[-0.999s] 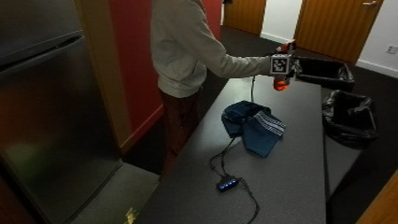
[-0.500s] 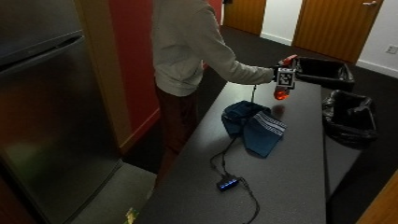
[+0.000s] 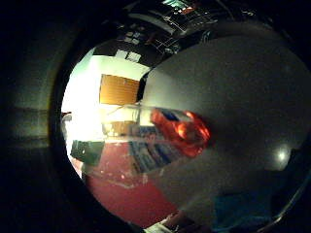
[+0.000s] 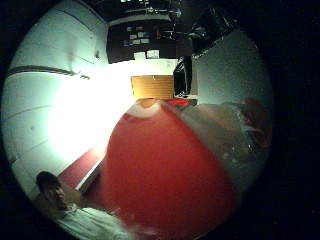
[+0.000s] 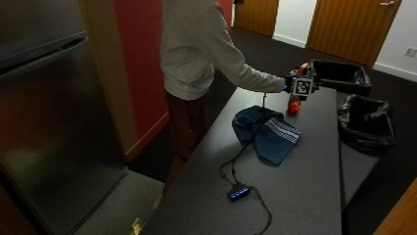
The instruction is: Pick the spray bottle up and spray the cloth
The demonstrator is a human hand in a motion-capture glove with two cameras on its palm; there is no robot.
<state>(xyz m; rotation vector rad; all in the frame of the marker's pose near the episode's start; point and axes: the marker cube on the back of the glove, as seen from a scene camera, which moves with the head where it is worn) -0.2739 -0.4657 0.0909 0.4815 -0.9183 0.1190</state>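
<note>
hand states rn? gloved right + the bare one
Right hand: holds the spray bottle up over the table, beyond the blue cloth.
Bare hand: not in view, cannot be told.

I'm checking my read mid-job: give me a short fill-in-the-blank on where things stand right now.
1. The gloved right hand holds the spray bottle above the ____.
2. The blue ____ lies on the grey table, nearer the camera than the bottle.
3. The liquid in the bottle is ____.

Missing words: table; cloth; red
</note>
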